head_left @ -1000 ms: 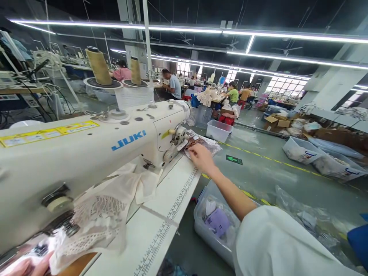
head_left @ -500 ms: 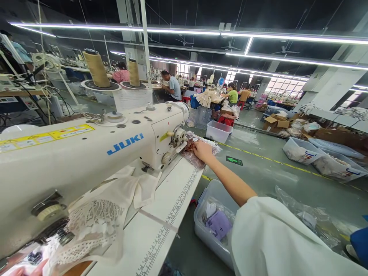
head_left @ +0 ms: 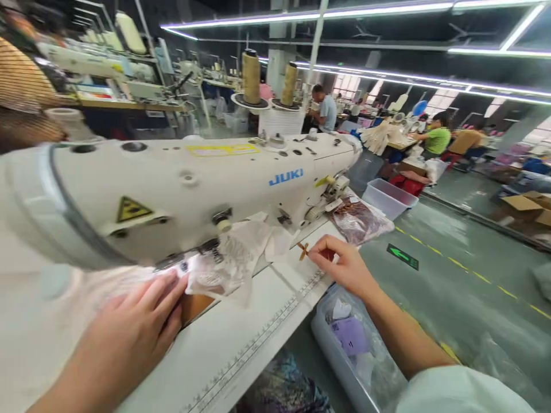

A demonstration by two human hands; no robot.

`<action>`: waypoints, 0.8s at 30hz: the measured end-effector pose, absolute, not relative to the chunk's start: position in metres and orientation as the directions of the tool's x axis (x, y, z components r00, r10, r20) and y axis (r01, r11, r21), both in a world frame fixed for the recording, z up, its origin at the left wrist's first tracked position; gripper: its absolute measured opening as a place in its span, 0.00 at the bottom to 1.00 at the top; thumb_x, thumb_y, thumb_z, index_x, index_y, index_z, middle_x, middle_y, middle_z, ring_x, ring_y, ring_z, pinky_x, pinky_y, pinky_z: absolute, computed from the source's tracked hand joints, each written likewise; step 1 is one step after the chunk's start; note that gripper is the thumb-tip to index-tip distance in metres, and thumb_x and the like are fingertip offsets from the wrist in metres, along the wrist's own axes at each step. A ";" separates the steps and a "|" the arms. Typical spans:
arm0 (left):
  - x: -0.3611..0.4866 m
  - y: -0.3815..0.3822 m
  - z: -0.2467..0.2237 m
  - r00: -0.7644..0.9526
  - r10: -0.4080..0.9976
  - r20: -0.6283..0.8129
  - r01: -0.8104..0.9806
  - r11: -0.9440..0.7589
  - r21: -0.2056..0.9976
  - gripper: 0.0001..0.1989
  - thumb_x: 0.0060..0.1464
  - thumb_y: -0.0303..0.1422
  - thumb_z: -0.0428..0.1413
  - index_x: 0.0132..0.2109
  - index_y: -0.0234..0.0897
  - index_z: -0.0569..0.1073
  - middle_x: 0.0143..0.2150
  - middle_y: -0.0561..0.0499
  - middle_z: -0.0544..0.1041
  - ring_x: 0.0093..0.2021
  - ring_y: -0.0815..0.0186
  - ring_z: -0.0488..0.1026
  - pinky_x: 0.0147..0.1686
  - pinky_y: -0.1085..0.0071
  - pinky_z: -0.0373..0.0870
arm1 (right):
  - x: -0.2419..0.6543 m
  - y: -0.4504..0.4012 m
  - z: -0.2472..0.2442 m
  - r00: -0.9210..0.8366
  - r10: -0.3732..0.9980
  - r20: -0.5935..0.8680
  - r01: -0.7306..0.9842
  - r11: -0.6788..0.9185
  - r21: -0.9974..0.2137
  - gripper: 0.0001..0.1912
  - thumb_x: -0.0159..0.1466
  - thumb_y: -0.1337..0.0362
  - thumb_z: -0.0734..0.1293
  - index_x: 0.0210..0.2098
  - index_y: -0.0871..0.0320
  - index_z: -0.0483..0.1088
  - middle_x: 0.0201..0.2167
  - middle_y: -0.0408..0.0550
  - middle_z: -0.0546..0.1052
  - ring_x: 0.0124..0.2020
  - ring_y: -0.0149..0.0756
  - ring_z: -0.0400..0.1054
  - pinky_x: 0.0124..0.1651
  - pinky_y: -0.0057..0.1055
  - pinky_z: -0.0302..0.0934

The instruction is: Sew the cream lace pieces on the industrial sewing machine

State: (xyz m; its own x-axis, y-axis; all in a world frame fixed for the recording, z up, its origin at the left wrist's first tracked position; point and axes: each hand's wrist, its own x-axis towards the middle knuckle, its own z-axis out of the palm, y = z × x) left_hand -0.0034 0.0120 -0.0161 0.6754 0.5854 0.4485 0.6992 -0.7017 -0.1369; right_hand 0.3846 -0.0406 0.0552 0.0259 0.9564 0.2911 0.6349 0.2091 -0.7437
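My right hand (head_left: pixel 342 265) pinches a small brown ribbon bow (head_left: pixel 303 250) between thumb and fingertips, above the ruler-marked edge of the sewing table (head_left: pixel 258 310). My left hand (head_left: pixel 138 321) lies flat, fingers stretched out, on pale fabric (head_left: pixel 101 292) next to the presser foot (head_left: pixel 184 266). White lace fabric (head_left: pixel 228 252) spreads from there under the arm of the JUKI sewing machine (head_left: pixel 241 183). Beyond my right hand, a clear bag (head_left: pixel 359 218) with brown pieces inside rests at the far end of the table.
Below the table's right edge stands a plastic bin (head_left: pixel 322 332) holding purple and white items. Another clear bin (head_left: pixel 390 198) is on the floor farther off. Two thread cones (head_left: pixel 251 77) stand behind the machine. Several people sit at other machines, one in green (head_left: pixel 437 137).
My right hand has come back from the bag toward me, now with the brown bow in its fingers. The view has swung left, bringing my left hand and more of the machine into sight.
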 end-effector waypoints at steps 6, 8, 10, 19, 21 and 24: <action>0.006 0.006 -0.001 0.639 0.613 0.466 0.756 -0.613 -0.231 0.21 0.67 0.33 0.43 0.58 0.34 0.74 0.55 0.39 0.77 0.49 0.51 0.74 0.38 0.57 0.68 | 0.267 -0.062 0.035 -0.284 0.948 0.147 0.614 0.297 -0.732 0.04 0.61 0.68 0.68 0.29 0.57 0.69 0.26 0.38 0.73 0.25 0.26 0.63 0.32 0.26 0.53; 0.007 0.004 0.001 0.645 0.614 0.455 0.753 -0.614 -0.238 0.21 0.67 0.33 0.43 0.58 0.32 0.74 0.55 0.37 0.77 0.48 0.51 0.74 0.37 0.57 0.68 | 0.248 -0.066 0.026 -0.324 0.938 0.123 0.698 0.325 -0.638 0.05 0.61 0.69 0.68 0.29 0.57 0.68 0.28 0.39 0.75 0.26 0.27 0.65 0.32 0.27 0.52; 0.007 0.003 0.001 0.652 0.619 0.438 0.749 -0.614 -0.247 0.21 0.67 0.33 0.43 0.58 0.31 0.74 0.54 0.37 0.77 0.46 0.51 0.74 0.36 0.57 0.68 | 0.243 -0.068 0.021 -0.380 0.920 0.094 0.752 0.366 -0.548 0.05 0.62 0.66 0.70 0.31 0.56 0.68 0.29 0.40 0.76 0.29 0.30 0.68 0.34 0.28 0.52; 0.005 0.002 -0.002 0.650 0.610 0.453 0.752 -0.603 -0.266 0.22 0.68 0.33 0.41 0.58 0.28 0.73 0.51 0.37 0.77 0.43 0.52 0.73 0.34 0.57 0.63 | 0.270 -0.060 0.025 -0.520 0.835 0.182 0.692 0.536 -0.484 0.01 0.68 0.66 0.68 0.38 0.55 0.72 0.32 0.40 0.76 0.30 0.28 0.68 0.35 0.27 0.55; 0.005 0.001 -0.002 0.654 0.607 0.451 0.750 -0.597 -0.284 0.22 0.68 0.33 0.41 0.58 0.27 0.73 0.50 0.37 0.77 0.42 0.52 0.72 0.33 0.57 0.62 | 0.268 -0.066 0.021 -0.499 0.836 0.229 0.680 0.541 -0.495 0.02 0.67 0.64 0.69 0.38 0.55 0.72 0.31 0.39 0.75 0.30 0.28 0.68 0.35 0.28 0.55; 0.005 0.001 -0.003 0.658 0.607 0.445 0.747 -0.600 -0.286 0.22 0.69 0.33 0.41 0.59 0.27 0.72 0.51 0.36 0.77 0.42 0.52 0.72 0.33 0.57 0.62 | 0.260 -0.077 0.013 -0.441 0.832 0.336 0.684 0.554 -0.474 0.06 0.67 0.61 0.71 0.39 0.56 0.71 0.33 0.40 0.76 0.30 0.29 0.67 0.36 0.30 0.55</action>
State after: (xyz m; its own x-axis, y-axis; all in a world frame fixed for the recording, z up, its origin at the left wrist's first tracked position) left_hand 0.0050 0.0010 -0.0028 0.6582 0.6072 0.4450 0.7471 -0.5999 -0.2863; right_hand 0.2600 -0.0772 0.0125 -0.4413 0.8320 0.3361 0.6841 0.5544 -0.4741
